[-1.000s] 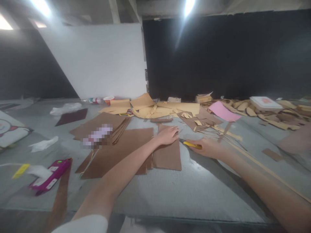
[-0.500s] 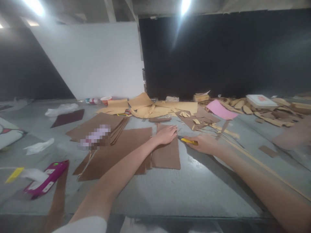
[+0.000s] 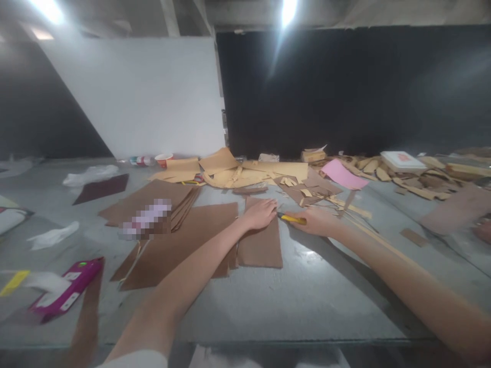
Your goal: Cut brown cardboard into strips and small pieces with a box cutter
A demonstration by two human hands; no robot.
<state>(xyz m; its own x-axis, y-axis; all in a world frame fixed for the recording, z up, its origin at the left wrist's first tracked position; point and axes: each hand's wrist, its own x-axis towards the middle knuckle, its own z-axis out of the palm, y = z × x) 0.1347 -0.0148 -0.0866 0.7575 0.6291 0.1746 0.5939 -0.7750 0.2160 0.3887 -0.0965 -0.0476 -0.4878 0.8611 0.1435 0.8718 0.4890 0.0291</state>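
We are resting our left hand [image 3: 263,213] palm down on the upper part of the narrow brown sheet [image 3: 263,250], its fingers lying close together and pointing toward the sheet's right edge. Our right hand [image 3: 318,222] is gripping the yellow cutter [image 3: 293,219] by its handle, and the dark tip is pointing left, just beside our left fingertips; whether it is touching the sheet we cannot tell. Our left forearm [image 3: 199,271] is slanting up from the lower left, crossing over the larger brown sheets [image 3: 172,255], while our right forearm [image 3: 387,268] is stretching in from the lower right over the tabletop [image 3: 307,301]. Farther out, a brown stack [image 3: 153,189] and a purple device [image 3: 71,289] are lying to the left. Tan pieces [image 3: 276,169], a pink sheet [image 3: 343,174] and a white box [image 3: 401,161] are lying beyond our hands.
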